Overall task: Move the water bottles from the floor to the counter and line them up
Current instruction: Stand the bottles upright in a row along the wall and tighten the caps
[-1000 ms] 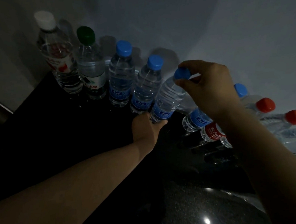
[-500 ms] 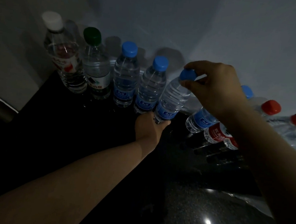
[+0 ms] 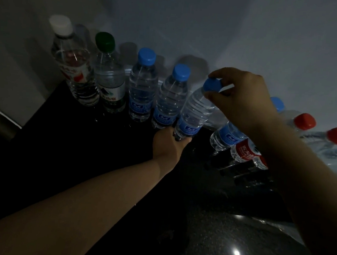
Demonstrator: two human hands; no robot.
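Note:
A row of water bottles stands on the dark counter [image 3: 62, 154] against the wall: a white-capped bottle [image 3: 72, 70], a green-capped one [image 3: 108, 80], then two blue-capped ones [image 3: 141, 87] [image 3: 171, 99]. A third blue-capped bottle [image 3: 196, 111] leans to the right beside them. My right hand [image 3: 240, 99] pinches its cap, and my left hand [image 3: 170, 144] grips its base. Behind my right arm stand another blue-capped bottle [image 3: 227, 136] and two red-capped bottles [image 3: 245, 151] [image 3: 326, 142], partly hidden.
The pale wall [image 3: 234, 31] runs right behind the bottles. The counter's left edge drops off near a side wall [image 3: 2, 70]. A light glints on the speckled counter surface [image 3: 235, 253] near me.
The view has drifted so the row sits further right in frame. Both hands keep hold of the tilted blue-capped bottle, which stays leaning next to the row.

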